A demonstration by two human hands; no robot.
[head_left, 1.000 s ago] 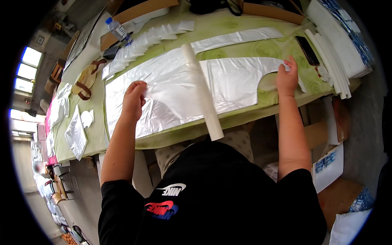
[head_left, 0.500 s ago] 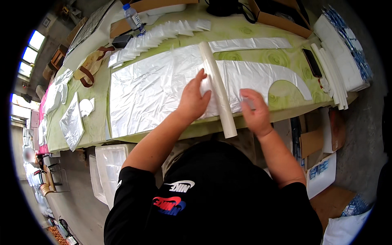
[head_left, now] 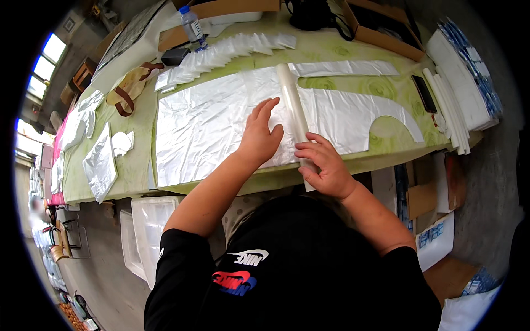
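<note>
A sheet of thin white plastic film point(head_left: 199, 129), shaped like a bib apron with straps, lies spread on the table. Across it rests a long whitish tube point(head_left: 293, 102), its near end reaching past the table's front edge. My right hand point(head_left: 326, 167) lies on the near part of the tube with its fingers spread over it. Just left of the tube, my left hand point(head_left: 261, 132) is over the film, fingers stretched out and nothing in them. Whether its palm touches the film I cannot tell.
A green patterned cloth point(head_left: 337, 52) covers the table. Folded clear plastic packets point(head_left: 232, 52) line the back beside a water bottle point(head_left: 193, 28). At the right lie a phone point(head_left: 423, 94) and white rolls point(head_left: 447, 110). Folded film point(head_left: 101, 165) and a strapped bag point(head_left: 128, 91) sit left.
My right hand has moved left onto the tube from beside it. The tube has shifted slightly to the right in the picture, as the view has. My left hand stays nearly in place.
</note>
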